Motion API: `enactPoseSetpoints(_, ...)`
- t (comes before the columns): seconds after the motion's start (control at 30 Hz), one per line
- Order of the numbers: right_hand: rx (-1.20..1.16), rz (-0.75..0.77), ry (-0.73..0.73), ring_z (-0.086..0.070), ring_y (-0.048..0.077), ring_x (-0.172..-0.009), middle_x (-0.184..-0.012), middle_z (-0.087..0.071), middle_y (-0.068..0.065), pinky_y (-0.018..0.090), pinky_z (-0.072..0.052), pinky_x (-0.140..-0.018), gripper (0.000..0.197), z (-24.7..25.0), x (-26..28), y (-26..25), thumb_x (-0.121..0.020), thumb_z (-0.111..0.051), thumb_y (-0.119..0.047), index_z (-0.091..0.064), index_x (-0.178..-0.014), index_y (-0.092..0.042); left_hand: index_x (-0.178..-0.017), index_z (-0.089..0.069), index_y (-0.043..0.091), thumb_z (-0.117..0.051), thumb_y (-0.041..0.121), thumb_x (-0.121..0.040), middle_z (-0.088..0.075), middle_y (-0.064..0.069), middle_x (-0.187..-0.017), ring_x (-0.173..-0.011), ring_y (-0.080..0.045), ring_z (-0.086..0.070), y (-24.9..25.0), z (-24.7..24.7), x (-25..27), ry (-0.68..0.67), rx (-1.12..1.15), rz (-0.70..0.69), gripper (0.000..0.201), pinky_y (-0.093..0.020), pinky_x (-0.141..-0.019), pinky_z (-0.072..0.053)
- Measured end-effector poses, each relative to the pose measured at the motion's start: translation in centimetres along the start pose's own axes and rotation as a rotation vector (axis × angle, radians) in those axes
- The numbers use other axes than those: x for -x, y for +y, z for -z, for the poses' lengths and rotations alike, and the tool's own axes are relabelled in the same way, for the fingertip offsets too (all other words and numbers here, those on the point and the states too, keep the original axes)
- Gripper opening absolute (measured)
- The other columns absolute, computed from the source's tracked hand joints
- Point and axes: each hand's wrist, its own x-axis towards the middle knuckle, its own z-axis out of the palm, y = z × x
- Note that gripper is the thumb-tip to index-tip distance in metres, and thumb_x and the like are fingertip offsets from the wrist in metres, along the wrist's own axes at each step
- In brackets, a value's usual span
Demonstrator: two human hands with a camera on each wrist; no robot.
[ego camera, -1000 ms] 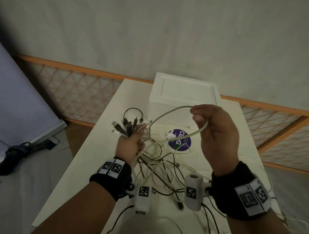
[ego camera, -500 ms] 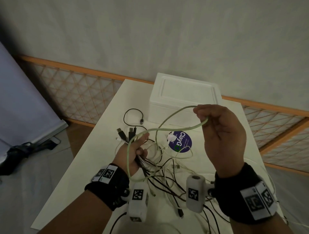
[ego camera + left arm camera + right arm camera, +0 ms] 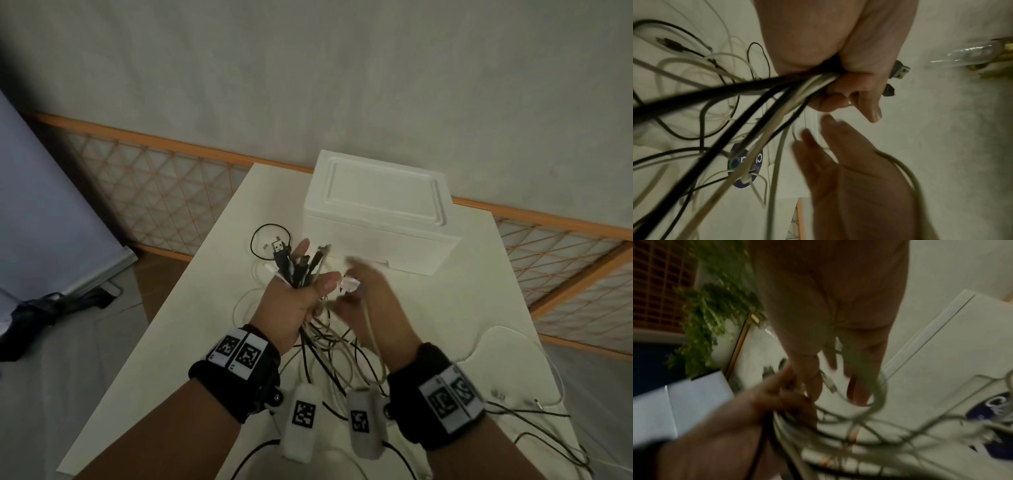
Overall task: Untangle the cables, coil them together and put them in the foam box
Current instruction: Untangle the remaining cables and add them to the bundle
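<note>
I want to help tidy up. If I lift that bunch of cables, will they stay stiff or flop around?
Probably floppy: below the left hand the cables droop in loose curves. Likely tangly too, since loops cross each other on the table. Probably light, as one hand holds the whole bunch.

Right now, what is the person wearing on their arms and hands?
Both hands are bare: no gloves, no sleeves. The left hand and right hand each sit above a wide black wristband carrying white tags printed with black square code patterns. A small white rounded camera unit, with its own square code marker, hangs on the inner side of each band.
</note>
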Motion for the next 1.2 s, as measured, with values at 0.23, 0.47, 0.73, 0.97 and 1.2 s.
enactPoseSetpoints(0.23,0.307,0.294,-0.274,-0.064,0.013,-0.075,-0.082,-0.069,0.004,0.027,-0.050,-0.071,0.024,-1.3,-0.2,0.2,-0.088,-0.045,-0.013,-0.067,-0.088,-0.005,-0.129,-0.051,0.029,-0.073,0.007,-0.068,-0.076,-0.002,-0.092,-0.052,-0.003,-0.060,0.6,0.5,0.7,-0.165,-0.141,-0.023,0.069,-0.017,-0.045,-0.041)
enactPoseSetpoints(0.47,-0.333,0.204,-0.111,-0.062,0.018,-0.076,-0.083,-0.057,0.018,0.019,-0.050,-0.066,0.017,0.6,0.9,-2.7,-0.093,-0.041,0.009,-0.057,-0.088,0.005,-0.125,-0.054,0.014,-0.076,-0.007,-0.071,-0.071,0.008,-0.073,-0.051,-0.001,-0.057,-1.0,2.4,0.3,-0.168,-0.334,0.057,0.062,-0.017,-0.046,-0.041)
enactPoseSetpoints(0.73,-0.310,0.287,0.152,-0.060,0.026,-0.067,-0.071,-0.059,0.013,0.030,-0.051,-0.065,0.018,3.0,2.4,-3.9,-0.095,-0.041,-0.016,-0.056,-0.089,-0.010,-0.102,-0.068,0.032,-0.074,0.000,-0.078,-0.070,0.010,-0.069,-0.049,-0.006,-0.050,-2.3,3.7,-0.2,0.013,-0.472,0.008,0.040,-0.019,-0.048,-0.041)
enactPoseSetpoints(0.97,0.334,0.313,0.486,-0.054,0.012,-0.066,-0.070,-0.060,-0.004,0.012,-0.039,-0.060,0.008,9.3,4.3,-2.3,-0.092,-0.056,-0.026,-0.057,-0.084,-0.024,-0.070,-0.061,0.016,-0.056,0.016,-0.095,-0.054,-0.006,-0.059,-0.037,-0.010,-0.032,-2.2,5.4,0.2,0.090,-0.185,-0.008,0.025,-0.027,-0.050,-0.033)
enactPoseSetpoints(1.2,0.764,0.264,0.573,-0.052,0.022,-0.068,-0.075,-0.057,0.001,0.029,-0.041,-0.059,0.013,12.4,6.9,-1.7,-0.079,-0.073,-0.011,-0.060,-0.079,-0.011,-0.056,-0.053,0.019,-0.061,0.016,-0.091,-0.028,0.005,-0.046,-0.036,-0.007,-0.023,-2.2,6.4,0.6,0.212,0.085,0.087,0.036,-0.021,-0.042,-0.034)
